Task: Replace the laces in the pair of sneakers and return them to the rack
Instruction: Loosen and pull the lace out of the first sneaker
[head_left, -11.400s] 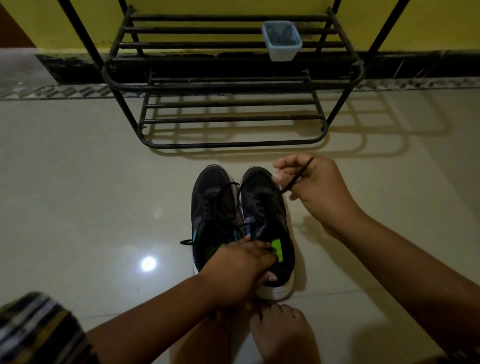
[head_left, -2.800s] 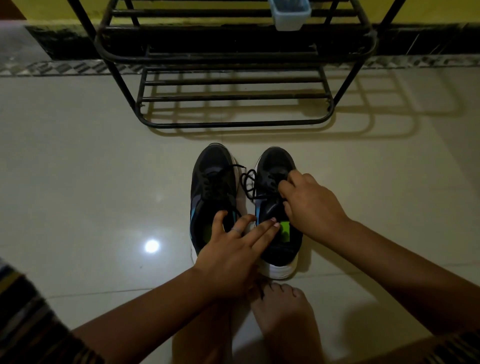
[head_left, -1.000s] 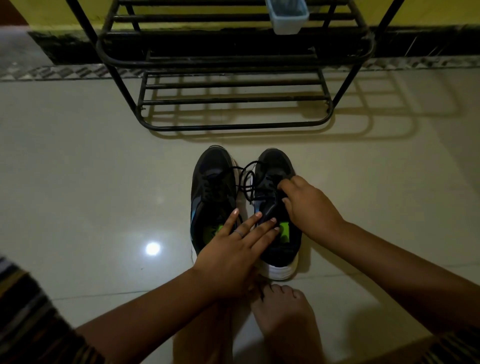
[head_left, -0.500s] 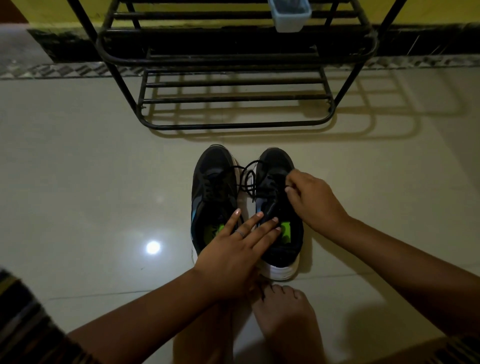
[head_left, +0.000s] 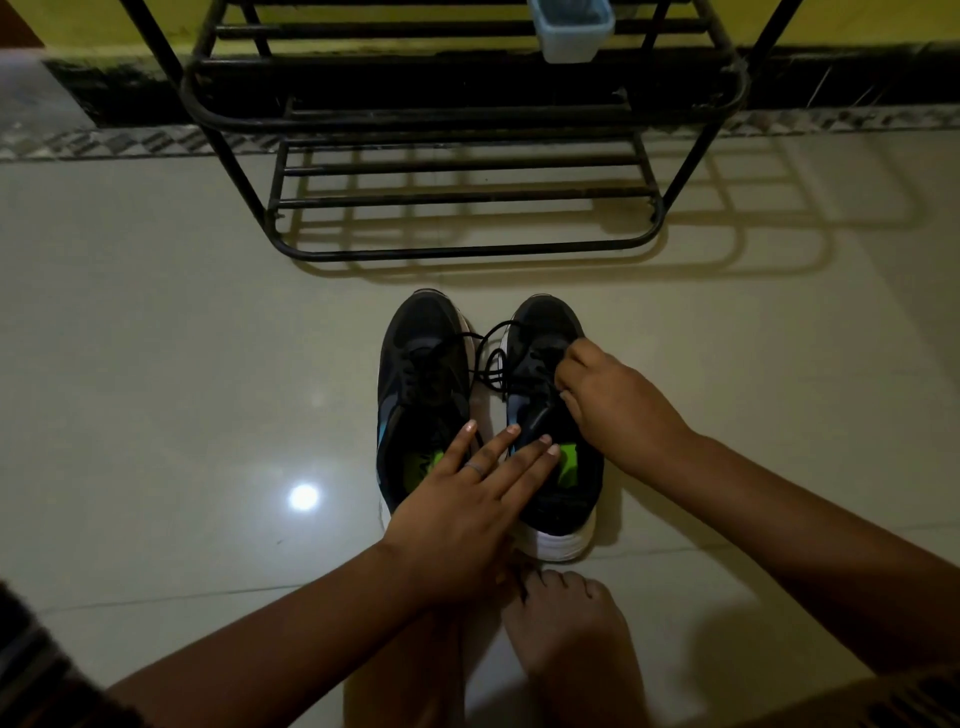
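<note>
Sneakers are seen from the head camera, side by side on the tiled floor (head_left: 156, 364) just before a black metal shoe rack (head_left: 462, 119). The left sneaker (head_left: 421, 374) and right sneaker (head_left: 545, 332) are partly covered by the spread left hand (head_left: 457, 509). A black lace (head_left: 491, 358) on the right sneaker is pinched by the right hand (head_left: 618, 405).

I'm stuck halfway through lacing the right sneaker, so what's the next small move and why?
Probably draw the loose lace through with the right hand, which is curled at the eyelets of the right sneaker. Slack loops lie between it and the left sneaker, and the left hand lies flat across both, steadying them.
</note>
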